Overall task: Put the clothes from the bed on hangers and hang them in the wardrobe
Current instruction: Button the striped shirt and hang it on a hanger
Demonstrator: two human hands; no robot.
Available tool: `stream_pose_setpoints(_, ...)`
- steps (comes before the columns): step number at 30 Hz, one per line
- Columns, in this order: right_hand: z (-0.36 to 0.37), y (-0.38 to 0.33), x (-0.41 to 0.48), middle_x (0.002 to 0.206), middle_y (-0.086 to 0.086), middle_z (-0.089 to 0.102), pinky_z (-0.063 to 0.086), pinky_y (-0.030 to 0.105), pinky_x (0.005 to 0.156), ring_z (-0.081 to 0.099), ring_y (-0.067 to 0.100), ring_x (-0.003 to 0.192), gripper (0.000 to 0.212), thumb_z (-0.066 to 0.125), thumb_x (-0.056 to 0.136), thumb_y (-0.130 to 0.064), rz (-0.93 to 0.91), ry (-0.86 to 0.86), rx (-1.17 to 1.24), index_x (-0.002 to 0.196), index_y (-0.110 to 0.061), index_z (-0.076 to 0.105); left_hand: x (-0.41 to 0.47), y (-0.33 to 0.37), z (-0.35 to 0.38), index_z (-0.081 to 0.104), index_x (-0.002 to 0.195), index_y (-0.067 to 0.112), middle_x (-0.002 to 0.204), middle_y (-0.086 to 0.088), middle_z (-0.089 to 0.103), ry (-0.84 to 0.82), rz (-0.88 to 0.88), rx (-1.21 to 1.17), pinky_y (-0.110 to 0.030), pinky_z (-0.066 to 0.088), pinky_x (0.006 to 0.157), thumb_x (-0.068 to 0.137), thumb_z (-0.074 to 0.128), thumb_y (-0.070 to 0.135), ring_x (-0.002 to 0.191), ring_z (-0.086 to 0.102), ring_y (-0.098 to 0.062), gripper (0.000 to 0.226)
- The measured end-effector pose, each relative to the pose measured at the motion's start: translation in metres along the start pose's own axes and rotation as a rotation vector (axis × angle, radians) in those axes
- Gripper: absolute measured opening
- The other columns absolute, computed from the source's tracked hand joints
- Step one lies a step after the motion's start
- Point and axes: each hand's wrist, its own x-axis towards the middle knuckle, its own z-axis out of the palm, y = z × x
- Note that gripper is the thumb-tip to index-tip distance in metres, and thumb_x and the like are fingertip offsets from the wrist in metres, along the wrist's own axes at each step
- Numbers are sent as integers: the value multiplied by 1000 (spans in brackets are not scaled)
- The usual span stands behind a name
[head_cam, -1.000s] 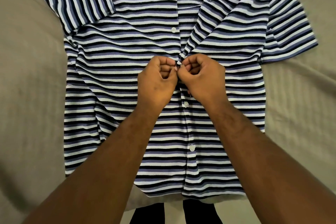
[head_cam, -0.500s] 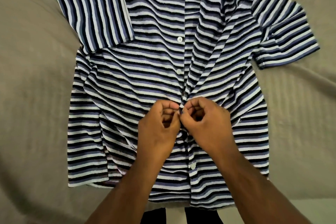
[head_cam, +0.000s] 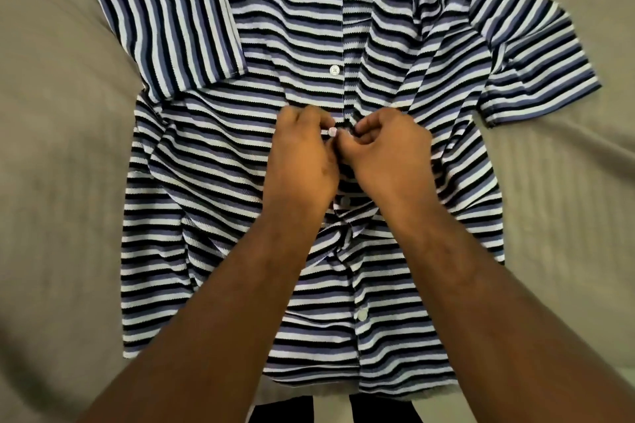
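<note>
A striped short-sleeved shirt (head_cam: 213,154) lies flat on the bed (head_cam: 58,154). The left hand (head_cam: 302,161) pinches a white button (head_cam: 332,131) at its fingertips; the right hand (head_cam: 388,151) pinches the placket edge just beside it.

**No readable text**

No words, labels, brand marks, numbers or signs can be read anywhere in the head view. The striped shirt (head_cam: 309,154) carries only its woven stripes and plain white buttons, with no tag or print showing, and the bed (head_cam: 62,165) beneath it is an unmarked plain cover.
</note>
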Motion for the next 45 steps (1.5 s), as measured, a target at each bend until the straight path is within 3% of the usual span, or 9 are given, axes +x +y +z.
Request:
stream_pose_setpoints(4, 2, 13, 0, 73, -7, 65, 48, 11, 53, 59, 3, 59, 3, 68, 92, -20, -23, 6, 32, 90, -19, 65, -3, -11, 3, 64, 109, 20, 114, 2, 53, 35, 33, -8, -26, 53, 81, 94, 68, 21, 87, 58, -12, 16)
stream_pose_setpoints(7, -1, 25, -3, 77, 0, 68, 50, 21, 51, 58, 10, 60, 7, 67, 93, -16, 16, -8, 257, 89, -23, 67, 1, -11, 5, 65, 102, 22, 107, 6, 56, 56, -9, -42, -24, 52, 79, 94, 69, 24, 86, 57, -7, 9)
stream_pose_setpoints(12, -3, 32, -6, 74, -3, 63, 45, 20, 48, 55, 11, 59, 13, 68, 94, -14, 40, -51, 446, 92, -27, 67, 8, -7, 2, 68, 95, 24, 89, 16, 67, 49, -95, -255, -5, 45, 69, 92, 73, 24, 77, 62, 7, 6)
stream_pose_setpoints(23, 15, 45, -8, 75, 3, 65, 48, 26, 55, 54, 14, 62, 6, 69, 92, -9, -42, 180, 557, 97, -12, 72, 8, -15, 1, 77, 98, 24, 85, 14, 74, -30, -76, -340, -20, 60, 75, 86, 79, 28, 79, 69, 4, 13)
stream_pose_setpoints(27, 22, 48, -12, 87, -2, 67, 45, 8, 63, 57, -2, 65, 15, 73, 90, -12, -222, 207, 278, 105, -9, 74, 10, -19, 1, 78, 101, 20, 87, 8, 77, -77, -114, -426, -26, 62, 74, 87, 79, 24, 80, 73, -2, 15)
stream_pose_setpoints(31, 29, 47, -9, 86, -7, 62, 43, 6, 65, 52, -6, 65, 21, 73, 89, -19, -263, 265, 91, 107, -9, 76, 10, -20, -6, 78, 105, 15, 93, 3, 78, -133, -134, -540, -19, 57, 66, 89, 76, 19, 86, 74, -7, 16)
stream_pose_setpoints(36, 31, 42, -9, 85, -7, 62, 44, 6, 62, 50, -6, 60, 18, 74, 89, -19, -204, 325, 90, 104, -10, 75, 10, -23, -9, 77, 106, 13, 96, 3, 78, -163, -138, -601, -20, 57, 66, 90, 76, 19, 90, 74, -8, 17)
stream_pose_setpoints(42, 30, 43, -8, 80, -6, 67, 53, 20, 59, 57, 2, 62, 11, 76, 88, -26, -184, 232, 189, 97, -22, 72, 9, -26, -7, 77, 106, 11, 96, 1, 78, -164, -120, -643, -20, 57, 67, 88, 78, 18, 89, 74, -10, 19)
stream_pose_setpoints(45, 26, 46, -8, 85, -8, 68, 53, 17, 64, 59, 0, 67, 12, 76, 88, -26, -199, 214, 196, 99, -21, 76, 9, -27, -6, 77, 104, 11, 94, 0, 78, -154, -128, -665, -20, 56, 67, 87, 78, 17, 87, 74, -10, 18)
